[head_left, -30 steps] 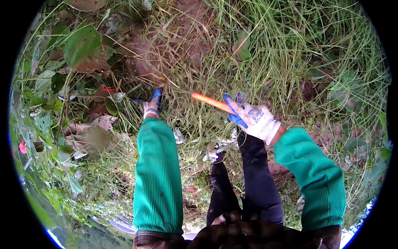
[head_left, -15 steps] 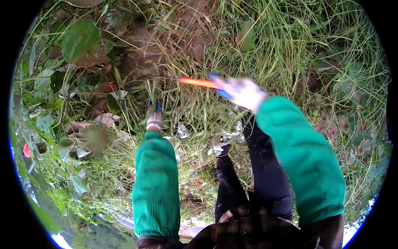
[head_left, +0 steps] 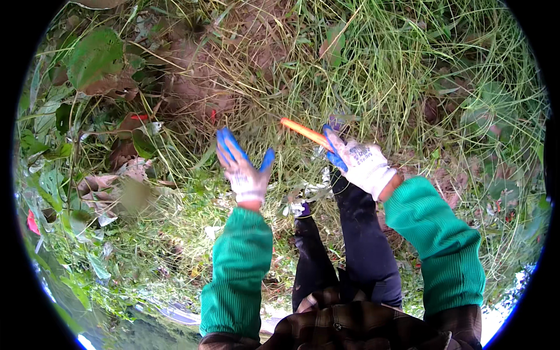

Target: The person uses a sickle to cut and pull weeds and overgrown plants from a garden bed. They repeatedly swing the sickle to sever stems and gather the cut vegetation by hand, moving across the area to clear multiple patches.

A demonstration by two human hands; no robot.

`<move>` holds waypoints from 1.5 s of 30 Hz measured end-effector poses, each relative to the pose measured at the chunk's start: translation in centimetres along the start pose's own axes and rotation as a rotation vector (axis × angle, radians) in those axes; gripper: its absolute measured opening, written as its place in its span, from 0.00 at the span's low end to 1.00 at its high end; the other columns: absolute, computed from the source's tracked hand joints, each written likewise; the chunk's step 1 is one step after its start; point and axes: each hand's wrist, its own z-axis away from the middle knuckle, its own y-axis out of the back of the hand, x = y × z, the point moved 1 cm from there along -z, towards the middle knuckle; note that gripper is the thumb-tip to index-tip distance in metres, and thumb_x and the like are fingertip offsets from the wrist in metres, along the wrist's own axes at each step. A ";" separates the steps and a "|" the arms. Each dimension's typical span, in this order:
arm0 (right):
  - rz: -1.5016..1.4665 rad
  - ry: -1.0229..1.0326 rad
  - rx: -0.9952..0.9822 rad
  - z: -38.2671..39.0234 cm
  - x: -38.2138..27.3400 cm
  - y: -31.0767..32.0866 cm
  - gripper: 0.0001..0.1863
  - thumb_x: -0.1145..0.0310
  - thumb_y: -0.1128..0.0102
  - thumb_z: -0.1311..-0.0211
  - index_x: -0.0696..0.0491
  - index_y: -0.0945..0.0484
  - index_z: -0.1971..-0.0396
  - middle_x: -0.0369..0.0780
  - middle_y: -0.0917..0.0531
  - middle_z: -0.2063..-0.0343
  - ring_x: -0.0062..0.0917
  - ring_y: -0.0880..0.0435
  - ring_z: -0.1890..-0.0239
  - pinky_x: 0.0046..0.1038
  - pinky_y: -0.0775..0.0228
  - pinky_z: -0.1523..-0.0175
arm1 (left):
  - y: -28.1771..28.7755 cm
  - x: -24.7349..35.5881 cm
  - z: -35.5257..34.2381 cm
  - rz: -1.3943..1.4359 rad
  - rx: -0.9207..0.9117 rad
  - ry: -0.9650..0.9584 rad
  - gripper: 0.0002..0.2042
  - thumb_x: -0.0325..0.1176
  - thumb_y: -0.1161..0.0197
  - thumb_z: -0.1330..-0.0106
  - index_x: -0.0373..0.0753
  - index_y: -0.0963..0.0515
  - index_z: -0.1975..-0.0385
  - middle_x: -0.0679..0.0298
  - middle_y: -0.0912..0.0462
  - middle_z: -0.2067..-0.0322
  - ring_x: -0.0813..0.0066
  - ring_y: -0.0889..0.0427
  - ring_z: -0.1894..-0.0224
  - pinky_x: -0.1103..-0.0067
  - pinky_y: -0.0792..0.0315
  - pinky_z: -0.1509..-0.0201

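Note:
My right hand [head_left: 363, 162], in a white glove with blue-coated fingers, is closed round an orange handle [head_left: 304, 132] that points to the upper left. It looks like the handle of a sickle; its blade cannot be made out against the grass. My left hand [head_left: 244, 168], gloved the same way, is held over the grass with its fingers stretched and the thumb apart, and nothing is in it. Green ribbed sleeves cover both forearms. Beneath and ahead of my hands lies cut and flattened grass [head_left: 256, 105].
Tall green grass [head_left: 396, 64] stands at the upper right. Broad leaves [head_left: 96, 58] and dry curled leaves [head_left: 108, 189] lie on the left. Bare reddish soil [head_left: 189, 73] shows ahead. My dark-trousered legs [head_left: 367, 233] are below my hands, close to the right one.
My left hand has come up out of the grass and moved right, its fingers spreading. My right hand has drawn slightly right and nearer, and the orange handle has tilted.

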 end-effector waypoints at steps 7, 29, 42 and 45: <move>0.025 0.056 0.045 0.7 -1.2 2.8 0.30 0.55 0.54 0.43 0.48 0.48 0.42 0.45 0.24 0.78 0.36 0.23 0.76 0.36 0.31 0.71 | -9.9 -2.7 -8.6 -0.037 -0.472 0.571 0.57 0.53 0.31 0.63 0.35 0.65 0.40 0.50 0.47 0.42 0.57 0.44 0.41 0.63 0.44 0.43; 0.001 -0.014 0.241 5.8 -8.6 -4.4 0.26 0.64 0.59 0.41 0.55 0.48 0.43 0.46 0.25 0.78 0.36 0.24 0.81 0.36 0.33 0.78 | -2.4 -3.7 1.2 0.124 -0.689 0.110 0.21 0.49 0.44 0.51 0.39 0.25 0.63 0.50 0.24 0.64 0.55 0.25 0.60 0.70 0.31 0.55; -0.035 -0.243 0.521 18.1 -14.9 -16.0 0.32 0.60 0.49 0.46 0.53 0.47 0.43 0.45 0.25 0.85 0.37 0.25 0.83 0.35 0.34 0.76 | -5.0 -10.4 14.3 -0.162 -0.766 -0.285 0.15 0.45 0.47 0.49 0.41 0.23 0.73 0.57 0.21 0.68 0.59 0.22 0.65 0.69 0.28 0.62; -0.283 -0.377 0.473 21.2 -16.8 -16.0 0.30 0.62 0.49 0.45 0.54 0.45 0.43 0.48 0.25 0.84 0.39 0.25 0.82 0.36 0.33 0.76 | -4.9 -18.9 18.1 -0.260 -0.828 -0.265 0.12 0.43 0.47 0.51 0.41 0.22 0.76 0.58 0.21 0.72 0.61 0.22 0.68 0.69 0.29 0.65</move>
